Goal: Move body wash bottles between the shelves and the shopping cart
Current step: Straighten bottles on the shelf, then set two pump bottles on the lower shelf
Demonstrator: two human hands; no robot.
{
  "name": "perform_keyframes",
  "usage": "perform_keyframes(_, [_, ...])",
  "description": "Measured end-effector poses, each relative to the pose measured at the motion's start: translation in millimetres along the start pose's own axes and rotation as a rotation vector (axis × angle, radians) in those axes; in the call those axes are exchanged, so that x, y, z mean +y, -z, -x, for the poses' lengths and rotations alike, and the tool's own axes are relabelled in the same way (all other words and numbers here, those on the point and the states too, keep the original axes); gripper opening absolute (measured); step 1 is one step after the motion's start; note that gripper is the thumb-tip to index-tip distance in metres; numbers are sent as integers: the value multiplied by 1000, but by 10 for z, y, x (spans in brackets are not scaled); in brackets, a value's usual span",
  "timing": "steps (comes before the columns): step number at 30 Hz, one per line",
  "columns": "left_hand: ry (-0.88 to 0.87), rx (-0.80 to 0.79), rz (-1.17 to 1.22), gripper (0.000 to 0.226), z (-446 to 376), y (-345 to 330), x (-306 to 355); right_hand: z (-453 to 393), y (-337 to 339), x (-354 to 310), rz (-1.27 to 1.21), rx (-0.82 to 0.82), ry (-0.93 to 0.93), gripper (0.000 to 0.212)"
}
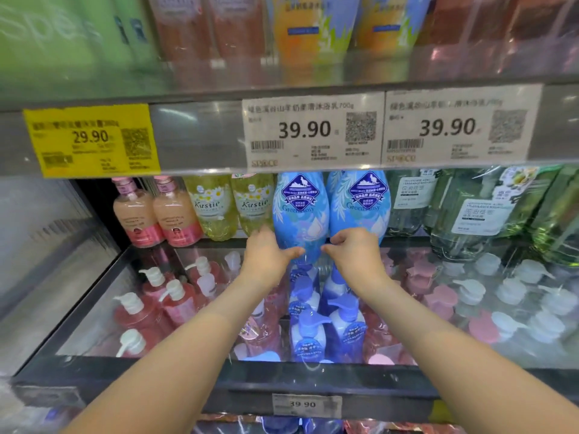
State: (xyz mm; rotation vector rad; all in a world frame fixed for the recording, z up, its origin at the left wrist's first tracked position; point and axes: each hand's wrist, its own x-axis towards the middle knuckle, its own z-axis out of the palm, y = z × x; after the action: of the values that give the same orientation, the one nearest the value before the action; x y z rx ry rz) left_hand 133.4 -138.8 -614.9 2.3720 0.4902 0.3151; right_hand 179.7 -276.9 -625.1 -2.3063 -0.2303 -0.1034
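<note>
Left hand (pixel 266 255) and right hand (pixel 352 250) clasp one blue bottle (pixel 299 214) on the shelf (pixel 407 242); each grip curled around its base.

The blue body wash bottles (pixel 300 214) are showing glossy plastic that is catching the light. The yellow bottles (pixel 213 208) and the green bottles (pixel 470 214) are looking like clear, shiny plastic. The shelf (pixel 200 136) edge is gleaming like smooth metal under a clear plastic strip. The price tags (pixel 313 133) are appearing as matt paper.
</note>
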Motion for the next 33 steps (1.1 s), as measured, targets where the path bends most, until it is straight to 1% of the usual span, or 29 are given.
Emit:
perform_keyframes(1, [53,-35,-98,52,96,60,34,89,96,12,86,-28,5,20])
perform_keyframes(2, [70,-74,-189,40,207,138,84,200,214,17,181,-55,12,17])
perform_keyframes(3, [57,-114,-268,22,326,227,161,325,348,6,272,-82,30,16])
perform_keyframes(4, [31,-160,-334,11,434,316,257,447,492,-17,349,-110,53,16])
perform_keyframes(6, [-25,-223,-436,9,647,473,552,686,801,-99,434,-160,56,19])
perform_keyframes(8, [-77,-290,-541,15,885,626,936,908,1164,-224,500,-216,28,20])
perform_keyframes(9, [-122,-323,-572,17,1033,699,1138,1046,1380,-289,529,-245,25,18])
perform_keyframes(11, [-218,-381,-630,19,1336,848,1495,1355,1825,-400,567,-266,-9,6])
perform_keyframes(12, [-262,-411,-644,19,1474,917,1654,1515,2051,-439,573,-261,-36,8])
perform_keyframes(14, [-358,-462,-658,21,1773,1015,1934,1892,2483,-479,580,-220,-98,12])
perform_keyframes(17, [-518,-526,-659,24,2264,1041,2354,2534,3095,-487,557,-110,-217,7])
perform_keyframes(18, [-578,-542,-641,24,2431,1021,2484,2751,3279,-475,551,-80,-256,5])
perform_keyframes(20, [-670,-593,-552,22,2779,917,2769,3199,3646,-420,549,-20,-349,11])
perform_keyframes(23, [-761,-696,-472,15,3323,711,3222,3834,4118,-256,505,83,-484,16])
perform_keyframes(27, [-874,-801,-422,20,3984,337,3724,4556,4630,13,445,222,-614,10])
perform_keyframes(31, [-982,-880,-465,27,4472,-71,4089,5061,5000,308,439,334,-770,13])
perform_keyframes(33, [-1008,-922,-441,22,4613,-281,4237,5211,5121,473,417,400,-825,12])
